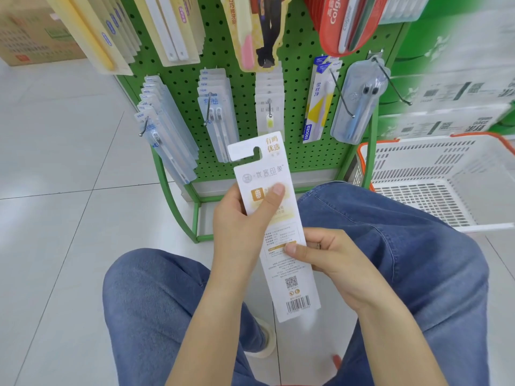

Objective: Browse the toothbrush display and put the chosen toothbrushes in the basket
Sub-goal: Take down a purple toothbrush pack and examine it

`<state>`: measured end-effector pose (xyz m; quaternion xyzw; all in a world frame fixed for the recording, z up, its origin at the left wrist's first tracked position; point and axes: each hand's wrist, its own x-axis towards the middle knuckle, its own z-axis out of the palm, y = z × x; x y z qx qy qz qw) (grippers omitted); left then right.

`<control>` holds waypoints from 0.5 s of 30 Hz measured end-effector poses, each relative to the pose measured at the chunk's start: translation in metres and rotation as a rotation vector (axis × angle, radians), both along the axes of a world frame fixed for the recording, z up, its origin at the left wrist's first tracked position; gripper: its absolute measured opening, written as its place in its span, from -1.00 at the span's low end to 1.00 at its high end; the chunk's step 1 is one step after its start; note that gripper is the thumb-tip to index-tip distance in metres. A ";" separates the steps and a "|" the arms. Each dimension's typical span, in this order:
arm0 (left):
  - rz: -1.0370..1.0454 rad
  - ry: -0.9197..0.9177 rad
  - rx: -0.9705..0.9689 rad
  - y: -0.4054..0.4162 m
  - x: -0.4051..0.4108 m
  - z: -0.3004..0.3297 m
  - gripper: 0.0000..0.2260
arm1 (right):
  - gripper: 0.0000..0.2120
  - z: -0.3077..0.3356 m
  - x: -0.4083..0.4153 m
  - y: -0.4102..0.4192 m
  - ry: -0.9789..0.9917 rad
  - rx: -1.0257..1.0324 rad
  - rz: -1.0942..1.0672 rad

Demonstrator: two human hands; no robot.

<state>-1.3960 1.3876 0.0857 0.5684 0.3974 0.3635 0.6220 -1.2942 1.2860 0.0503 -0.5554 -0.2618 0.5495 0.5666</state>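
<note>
Both hands' fingers (320, 246) hidden behind toothbrush pack (274, 218).

Left hand (239, 218) and right hand (328, 257) grip a toothbrush pack (274, 227), printed back up, before the green pegboard display (245, 79); white basket (446, 176) at right.

Floor (55, 168): pale glossy tiles with thin dark joints.
Display rack (245, 112): green pegboard on a green frame, its feet standing on the floor.
Rack hooks: metal pegs carry hanging toothbrush packs (167, 129) in rows; clear blister packs on the lower left, a yellow-and-blue pack (317, 107) and a clear pack with cartoon eyes (356, 101) on the lower right.
Basket (434, 176): white slotted plastic with an orange rim, on the floor just right of the rack.
Cardboard box (36, 32): on the floor at far upper left.
</note>
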 end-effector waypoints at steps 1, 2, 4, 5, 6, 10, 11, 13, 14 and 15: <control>0.002 0.006 -0.001 0.000 0.000 0.002 -0.93 | -0.71 -0.001 0.001 -0.001 -0.001 0.000 0.002; 0.006 0.011 -0.003 0.000 0.000 0.003 -0.95 | -0.71 0.000 0.001 -0.001 -0.004 0.001 0.005; 0.021 0.012 -0.018 0.000 0.001 0.007 -0.98 | -0.70 0.000 0.002 -0.002 -0.017 0.004 0.018; 0.027 0.013 -0.021 -0.001 0.001 0.009 -0.95 | -0.69 -0.001 0.003 -0.002 -0.027 0.001 0.024; 0.031 0.015 -0.021 -0.001 0.001 0.011 -0.90 | -0.70 -0.001 0.003 -0.002 -0.034 -0.003 0.029; 0.064 0.034 -0.021 -0.001 0.001 0.014 -0.75 | -0.70 -0.002 0.003 -0.003 -0.042 -0.008 0.050; 0.070 0.037 -0.022 0.000 0.001 0.015 -0.75 | -0.71 -0.002 0.003 -0.002 -0.044 -0.009 0.054; 0.076 0.022 -0.044 -0.001 0.001 0.015 -0.79 | -0.73 -0.003 0.003 -0.002 -0.058 -0.022 0.054; 0.079 0.010 -0.065 -0.001 0.001 0.015 -0.82 | -0.75 -0.003 0.003 -0.002 -0.067 -0.032 0.050; 0.082 0.003 -0.081 -0.001 0.001 0.015 -0.83 | -0.77 -0.004 0.003 -0.002 -0.074 -0.042 0.045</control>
